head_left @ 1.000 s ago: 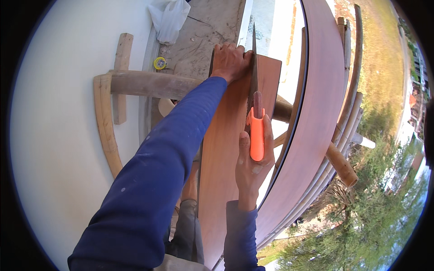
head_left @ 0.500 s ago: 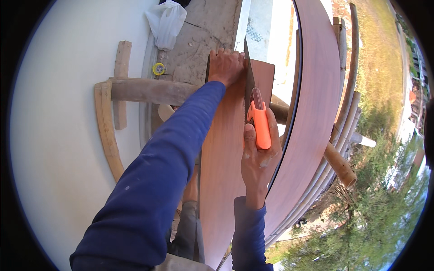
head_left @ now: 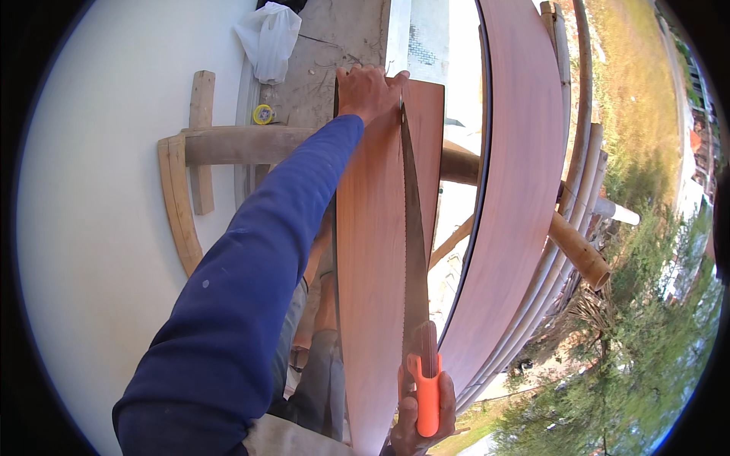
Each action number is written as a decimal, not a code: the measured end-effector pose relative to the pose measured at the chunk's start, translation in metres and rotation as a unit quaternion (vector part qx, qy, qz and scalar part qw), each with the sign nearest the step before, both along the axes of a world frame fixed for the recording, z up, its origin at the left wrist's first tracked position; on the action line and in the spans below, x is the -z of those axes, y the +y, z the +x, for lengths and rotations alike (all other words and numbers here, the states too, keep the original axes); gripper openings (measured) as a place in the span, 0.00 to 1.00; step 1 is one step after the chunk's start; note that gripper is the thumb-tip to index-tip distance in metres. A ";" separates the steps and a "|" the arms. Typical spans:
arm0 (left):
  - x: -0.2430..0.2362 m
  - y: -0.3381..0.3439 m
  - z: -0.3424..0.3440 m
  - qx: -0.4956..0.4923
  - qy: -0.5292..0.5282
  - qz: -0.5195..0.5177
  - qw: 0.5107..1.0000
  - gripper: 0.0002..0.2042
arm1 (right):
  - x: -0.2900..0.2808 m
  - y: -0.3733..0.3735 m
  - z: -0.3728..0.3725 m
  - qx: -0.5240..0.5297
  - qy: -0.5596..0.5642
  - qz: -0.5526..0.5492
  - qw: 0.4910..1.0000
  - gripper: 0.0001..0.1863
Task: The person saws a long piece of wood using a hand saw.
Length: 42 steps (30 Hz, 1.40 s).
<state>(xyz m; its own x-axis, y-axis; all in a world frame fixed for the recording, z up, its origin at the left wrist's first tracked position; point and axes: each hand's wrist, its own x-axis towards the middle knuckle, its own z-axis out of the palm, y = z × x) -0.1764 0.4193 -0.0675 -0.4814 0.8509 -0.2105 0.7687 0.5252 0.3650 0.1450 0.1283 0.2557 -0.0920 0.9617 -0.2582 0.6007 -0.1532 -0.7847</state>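
Observation:
My left hand (head_left: pixel 368 95) grips the far end of a reddish wood-grain plank (head_left: pixel 369 266), fingers curled over its edge. Close beside that hand, the tip of a long toothed saw blade (head_left: pixel 412 220) lies at the board, the blade running lengthwise toward me. My right hand (head_left: pixel 414 422) is closed on the saw's orange handle (head_left: pixel 428 406) near the lower edge of the view, partly hidden by it. The plank rests across a wooden crossbar (head_left: pixel 243 143) whose left end has short upright timbers (head_left: pixel 181 197).
A long curved-looking panel (head_left: pixel 509 167) and several bamboo poles (head_left: pixel 578 251) lie to the right, with grass and trees beyond. A white plastic bag (head_left: pixel 270 42) and a yellow roll (head_left: pixel 263 114) are on the ground beyond the crossbar. A white wall (head_left: pixel 99 228) stands left. My legs show below.
My right hand has drawn the saw far down toward me, bringing the blade's tip close to my left hand. My left hand keeps its grip at the plank's end.

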 end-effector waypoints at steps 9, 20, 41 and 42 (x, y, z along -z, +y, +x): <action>0.003 0.017 -0.008 -0.049 -0.032 -0.069 0.996 0.37 | -0.021 0.031 -0.032 0.127 0.045 -0.091 0.987 0.30; 0.011 0.027 -0.011 -0.048 -0.008 -0.034 0.998 0.39 | 0.020 0.069 -0.039 0.065 0.011 -0.080 0.995 0.31; -0.031 0.063 -0.023 -0.007 -0.005 -0.040 0.999 0.38 | 0.155 0.163 -0.093 0.024 0.075 -0.019 0.997 0.25; -0.026 0.062 -0.023 -0.022 -0.010 -0.033 0.999 0.35 | 0.148 0.164 -0.097 0.011 0.068 -0.023 0.997 0.25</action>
<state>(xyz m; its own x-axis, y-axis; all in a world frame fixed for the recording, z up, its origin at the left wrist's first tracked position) -0.1992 0.4814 -0.0411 -0.5127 0.8131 -0.2756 0.7376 0.5815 0.3433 0.0482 0.2923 0.1076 -0.1080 0.9514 -0.2884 0.4845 -0.2029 -0.8509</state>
